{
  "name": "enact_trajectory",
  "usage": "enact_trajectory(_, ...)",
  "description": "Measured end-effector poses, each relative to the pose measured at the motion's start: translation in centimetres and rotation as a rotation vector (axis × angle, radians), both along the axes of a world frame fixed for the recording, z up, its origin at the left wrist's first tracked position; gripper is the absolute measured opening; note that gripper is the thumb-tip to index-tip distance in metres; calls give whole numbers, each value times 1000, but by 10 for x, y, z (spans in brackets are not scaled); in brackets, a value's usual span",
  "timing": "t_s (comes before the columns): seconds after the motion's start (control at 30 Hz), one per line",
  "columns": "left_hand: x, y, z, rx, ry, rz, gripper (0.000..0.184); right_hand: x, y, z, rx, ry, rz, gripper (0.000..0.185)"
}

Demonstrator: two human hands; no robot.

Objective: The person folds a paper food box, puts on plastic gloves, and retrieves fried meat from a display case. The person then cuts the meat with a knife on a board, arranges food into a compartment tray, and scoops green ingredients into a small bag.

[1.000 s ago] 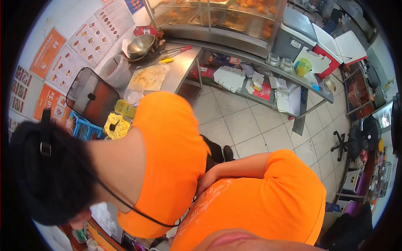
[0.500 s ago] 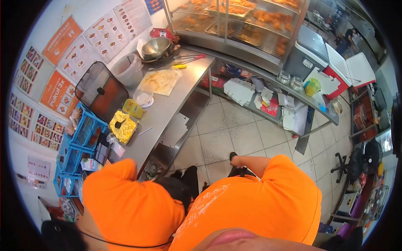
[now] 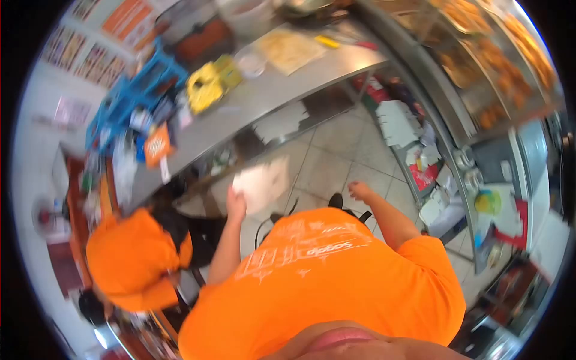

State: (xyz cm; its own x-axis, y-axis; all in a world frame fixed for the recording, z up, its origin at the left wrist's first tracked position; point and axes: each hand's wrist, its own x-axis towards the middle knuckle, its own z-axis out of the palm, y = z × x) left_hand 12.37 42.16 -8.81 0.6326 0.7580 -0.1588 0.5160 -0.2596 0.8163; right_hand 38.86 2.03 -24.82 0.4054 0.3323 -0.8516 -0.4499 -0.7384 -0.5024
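Observation:
My left hand (image 3: 236,203) is closed on the edge of a pale flat sheet (image 3: 261,183), which hangs over the tiled floor in front of me. My right hand (image 3: 359,191) is off to the right, fingers loosely curled and blurred; whether it holds anything is too unclear to tell. Beyond both hands runs the steel table (image 3: 252,99), carrying a tray of yellow food (image 3: 204,89) and a stained white board (image 3: 289,50) with a yellow-handled tool (image 3: 327,41) beside it.
A co-worker in an orange shirt (image 3: 129,258) bends at the lower left. Blue baskets (image 3: 123,102) stand at the table's left end. A glass display case of fried food (image 3: 489,66) is at the upper right, above a low shelf with cartons (image 3: 397,123).
The view has turned toward the right. The co-worker has moved away to the lower left. My left hand has come into view with the pale sheet, and my right arm now reaches forward.

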Motion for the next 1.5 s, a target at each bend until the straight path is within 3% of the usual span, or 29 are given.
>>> enact_trajectory(0.07,37,3,-4,-113,-188,67,38,12,14,45,208,28,-205,48)
enact_trajectory(0.13,72,-12,15,-381,-362,179,29,21,45,91,377,53,-463,52)
enact_trajectory(0.17,82,-19,7,-390,-364,220,29,23,55,109,358,60,-427,52)
enact_trajectory(0.23,99,-23,-7,-459,-261,255,36,32,78,142,840,-125,-308,52)
enact_trajectory(0.27,102,-25,-10,-458,-266,293,36,41,86,152,837,-107,-274,52)
enact_trajectory(0.33,108,-29,-16,-239,-104,311,42,58,99,166,703,341,-498,50)
enact_trajectory(0.37,110,-26,-15,-239,-107,336,42,60,111,180,697,349,-474,50)
enact_trajectory(0.43,113,-16,-8,-172,-47,368,51,57,133,203,667,258,-484,42)
enact_trajectory(0.57,132,31,-19,-110,-84,229,53,85,181,174,591,50,-292,34)
enact_trajectory(0.63,148,68,-38,123,9,203,57,103,218,165,593,-48,-259,29)
enact_trajectory(0.83,200,175,-26,112,50,167,57,146,339,142,452,-53,-306,31)
enact_trajectory(0.97,206,225,-9,49,8,133,47,160,397,86,441,-192,-186,38)
enact_trajectory(1.03,203,248,-23,410,262,125,41,155,418,97,75,-850,375,50)
enact_trajectory(1.07,203,255,-20,405,267,118,41,149,425,112,69,-842,372,50)
enact_trajectory(1.13,210,269,3,23,61,167,29,142,442,156,98,-1265,293,60)
enact_trajectory(1.17,213,271,18,21,60,157,29,142,450,180,90,-1266,286,60)
enact_trajectory(1.23,216,263,56,33,-179,-13,19,145,461,232,500,-1184,384,57)
enact_trajectory(1.37,221,247,126,200,-407,-303,18,143,489,317,781,-1089,578,57)
enact_trajectory(1.4,232,248,130,222,-501,-372,18,149,494,315,724,-1087,622,44)
enact_trajectory(1.43,241,240,136,114,-592,-362,17,160,498,315,616,-971,820,31)
enact_trajectory(1.5,252,245,130,135,-622,-448,22,162,492,334,729,-916,575,24)
